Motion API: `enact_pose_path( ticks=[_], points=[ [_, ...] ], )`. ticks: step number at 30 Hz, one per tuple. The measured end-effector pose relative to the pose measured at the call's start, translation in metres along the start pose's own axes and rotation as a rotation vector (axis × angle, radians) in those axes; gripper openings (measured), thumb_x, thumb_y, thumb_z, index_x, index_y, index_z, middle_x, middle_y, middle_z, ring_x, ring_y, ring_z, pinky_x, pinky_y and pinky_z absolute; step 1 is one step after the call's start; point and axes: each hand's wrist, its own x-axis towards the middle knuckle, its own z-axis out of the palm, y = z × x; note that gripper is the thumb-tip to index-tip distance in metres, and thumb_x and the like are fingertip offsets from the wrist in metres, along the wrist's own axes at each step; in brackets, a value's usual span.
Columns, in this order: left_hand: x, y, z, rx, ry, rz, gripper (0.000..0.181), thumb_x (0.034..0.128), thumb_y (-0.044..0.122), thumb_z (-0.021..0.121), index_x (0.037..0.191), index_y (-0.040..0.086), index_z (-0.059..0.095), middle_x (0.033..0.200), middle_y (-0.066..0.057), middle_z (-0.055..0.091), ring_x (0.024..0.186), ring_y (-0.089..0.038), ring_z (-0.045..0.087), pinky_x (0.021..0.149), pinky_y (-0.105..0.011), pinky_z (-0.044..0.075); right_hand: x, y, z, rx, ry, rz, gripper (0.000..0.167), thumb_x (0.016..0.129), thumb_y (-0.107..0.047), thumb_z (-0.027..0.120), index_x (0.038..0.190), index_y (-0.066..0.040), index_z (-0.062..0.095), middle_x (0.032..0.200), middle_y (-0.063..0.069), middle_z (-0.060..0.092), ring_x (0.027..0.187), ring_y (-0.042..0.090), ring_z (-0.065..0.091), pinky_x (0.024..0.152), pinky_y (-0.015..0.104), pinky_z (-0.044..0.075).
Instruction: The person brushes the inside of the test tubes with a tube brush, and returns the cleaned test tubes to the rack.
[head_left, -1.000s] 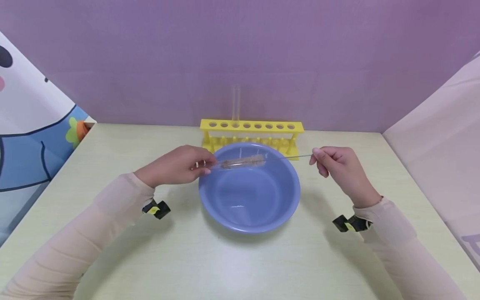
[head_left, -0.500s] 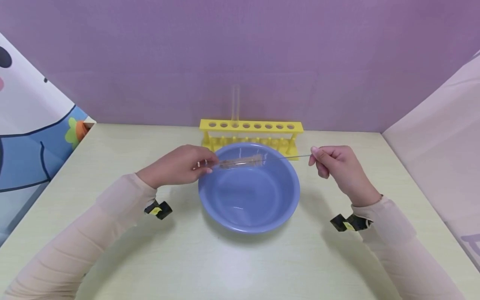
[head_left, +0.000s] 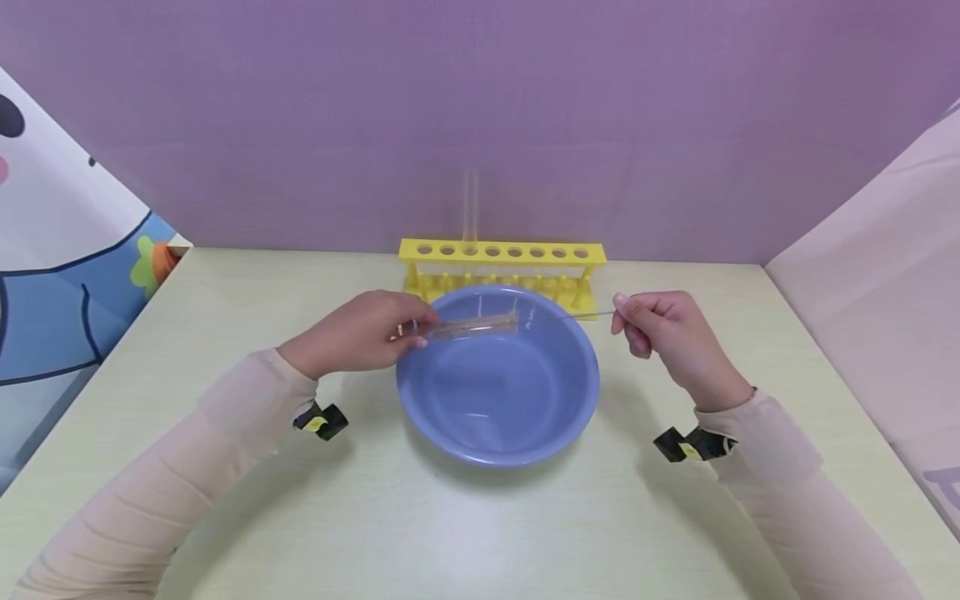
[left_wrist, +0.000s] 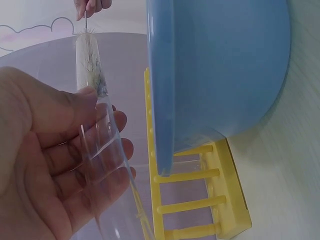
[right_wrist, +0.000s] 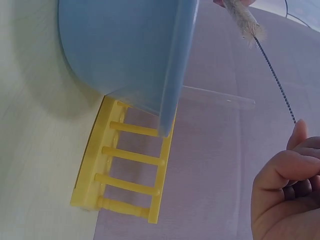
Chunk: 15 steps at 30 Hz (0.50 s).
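Note:
My left hand (head_left: 367, 331) grips a clear test tube (left_wrist: 107, 150) between thumb and fingers, its mouth pointing right over the blue basin (head_left: 495, 392). Inside the tube's mouth end sits the bristle head of a test tube brush (left_wrist: 90, 60), a few bristles poking out at the rim. On the right, my right hand (head_left: 667, 333) pinches the brush's twisted wire handle (right_wrist: 275, 75) near its end, thumb against curled fingers. Both tube and wire run nearly level above the basin's far part.
Behind the basin stands a yellow test tube rack (head_left: 502, 252), partly hidden by it. One clear test tube (head_left: 470, 208) stands upright in the rack. A purple backdrop (head_left: 675, 150) rises at the table's (head_left: 480, 533) far edge.
My right hand has moved slightly left, and the brush head sits deeper in the test tube. My left hand has shifted slightly right, still holding the tube.

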Motion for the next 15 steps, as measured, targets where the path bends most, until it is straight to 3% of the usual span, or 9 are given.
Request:
enact_pose_path(
  ticks=[15],
  points=[
    [0.0017,0.0036,0.0013,0.015,0.012,-0.009,0.025,0.0844,0.007,0.068,0.109,0.005,0.067,0.096,-0.001,0.067,0.075,-0.012,0.056,0.066,-0.027,0.048,0.0019,-0.0004,0.0047,0.082,-0.016,0.023,0.036,0.098,-0.020,0.052,0.066,-0.005,0.061,0.049,-0.002,0.039,0.045,0.012,0.036,0.045,0.027,0.033]
  ],
)
